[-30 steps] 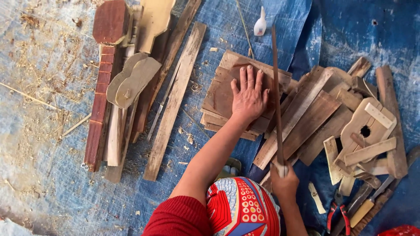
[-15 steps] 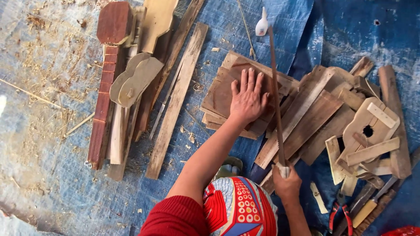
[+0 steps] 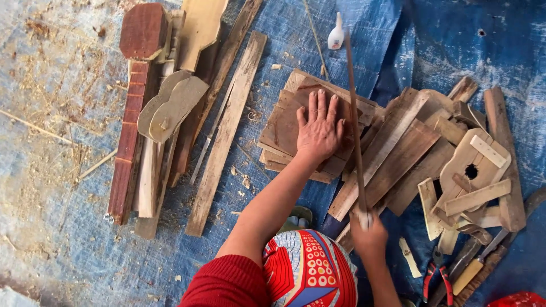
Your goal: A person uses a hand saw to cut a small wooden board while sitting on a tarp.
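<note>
My left hand point(image 3: 319, 129) lies flat, fingers spread, on top of a stack of thin brown wood boards point(image 3: 284, 128) on the blue tarp point(image 3: 432, 45). My right hand point(image 3: 368, 232) grips the lower end of a long thin saw blade point(image 3: 354, 113) that stands nearly upright and runs past the right edge of the stack. A white glue bottle point(image 3: 336, 35) lies beyond the blade's far end.
Long planks point(image 3: 227, 133) and shaped instrument neck pieces point(image 3: 170, 108) lie to the left. A pile of wood offcuts point(image 3: 409, 153) and a small instrument body with a round hole point(image 3: 471, 165) sit at right. Red-handled pliers point(image 3: 433, 278) and other hand tools point(image 3: 478, 267) lie at lower right.
The saw blade's top has swung slightly left and my right hand has shifted with it. My left hand stays flat on the boards.
</note>
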